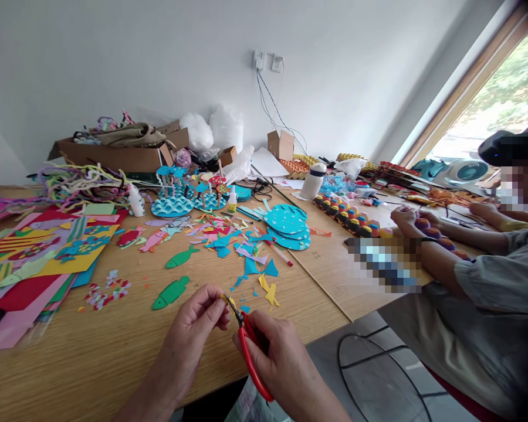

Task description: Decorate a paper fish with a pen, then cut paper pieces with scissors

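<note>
My left hand (198, 328) pinches a small piece of yellow paper (223, 298) between thumb and fingers, mostly hidden by them. Red-handled scissors (251, 360) are in my right hand (281, 357), their blade tips up against that paper. How far the blades are apart is too small to tell. Left of my hands lie two green paper fish (171, 293), one above the other. Yellow paper scraps (269, 290) and blue paper scraps (246, 269) are scattered just beyond my right hand.
Coloured paper sheets (77, 240) are stacked at left. Behind stand a glue bottle (136, 201), blue egg-tray pieces (171, 206) and blue paper discs (288, 220). A thin stick (321, 287) reaches the table's front edge. At right a co-worker's hands (405, 220) hold a painted egg-carton strip (435, 231).
</note>
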The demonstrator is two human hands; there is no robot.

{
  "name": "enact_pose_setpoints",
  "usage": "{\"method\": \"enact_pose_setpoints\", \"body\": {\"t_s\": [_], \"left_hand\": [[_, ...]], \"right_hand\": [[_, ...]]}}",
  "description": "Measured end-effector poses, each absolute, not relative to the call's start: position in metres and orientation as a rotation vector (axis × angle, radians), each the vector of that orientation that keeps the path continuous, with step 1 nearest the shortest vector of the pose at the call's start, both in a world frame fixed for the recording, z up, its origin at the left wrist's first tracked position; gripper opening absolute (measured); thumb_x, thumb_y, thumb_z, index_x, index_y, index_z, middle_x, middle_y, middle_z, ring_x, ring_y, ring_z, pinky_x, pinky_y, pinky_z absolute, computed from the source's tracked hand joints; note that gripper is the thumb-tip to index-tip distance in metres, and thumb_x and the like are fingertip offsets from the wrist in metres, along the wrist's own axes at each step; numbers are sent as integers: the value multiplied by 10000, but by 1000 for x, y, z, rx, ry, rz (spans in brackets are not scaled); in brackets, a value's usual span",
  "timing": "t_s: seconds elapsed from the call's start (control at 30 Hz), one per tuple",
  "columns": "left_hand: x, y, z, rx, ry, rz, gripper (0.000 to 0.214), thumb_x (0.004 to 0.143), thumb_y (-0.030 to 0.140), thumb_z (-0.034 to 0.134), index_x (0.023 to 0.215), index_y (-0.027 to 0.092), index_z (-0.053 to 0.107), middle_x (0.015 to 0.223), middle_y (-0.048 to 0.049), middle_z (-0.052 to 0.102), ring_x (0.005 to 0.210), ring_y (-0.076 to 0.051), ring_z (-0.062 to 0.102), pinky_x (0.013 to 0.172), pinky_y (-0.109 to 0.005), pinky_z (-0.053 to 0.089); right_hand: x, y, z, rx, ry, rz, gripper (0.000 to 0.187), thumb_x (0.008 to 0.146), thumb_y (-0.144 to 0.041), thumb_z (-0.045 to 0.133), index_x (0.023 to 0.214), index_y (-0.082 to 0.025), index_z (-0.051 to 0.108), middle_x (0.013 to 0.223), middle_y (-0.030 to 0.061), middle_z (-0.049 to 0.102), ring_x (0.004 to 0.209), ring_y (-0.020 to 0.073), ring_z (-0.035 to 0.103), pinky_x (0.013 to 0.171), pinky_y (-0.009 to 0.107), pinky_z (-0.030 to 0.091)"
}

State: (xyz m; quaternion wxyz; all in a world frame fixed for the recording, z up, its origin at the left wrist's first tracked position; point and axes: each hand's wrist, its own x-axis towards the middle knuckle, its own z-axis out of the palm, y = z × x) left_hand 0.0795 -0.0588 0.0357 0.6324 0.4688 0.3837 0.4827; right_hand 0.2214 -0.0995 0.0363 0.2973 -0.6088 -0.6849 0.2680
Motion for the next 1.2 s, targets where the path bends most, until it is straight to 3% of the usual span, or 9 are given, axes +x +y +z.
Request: {"method": "enact_pose_setpoints", "body": {"t_s": [1.2], "left_hand": [[76, -59, 35, 1097, 899, 1089, 147, 782, 335, 576, 737, 196, 574, 637, 36, 546, 635, -118, 498, 614, -222, 421]], "right_hand": [[226, -101, 36, -1646, -1860, 754, 244, 781, -257, 478, 583, -198, 347, 513, -60, 340, 475, 81, 284, 462, 204, 199]]}}
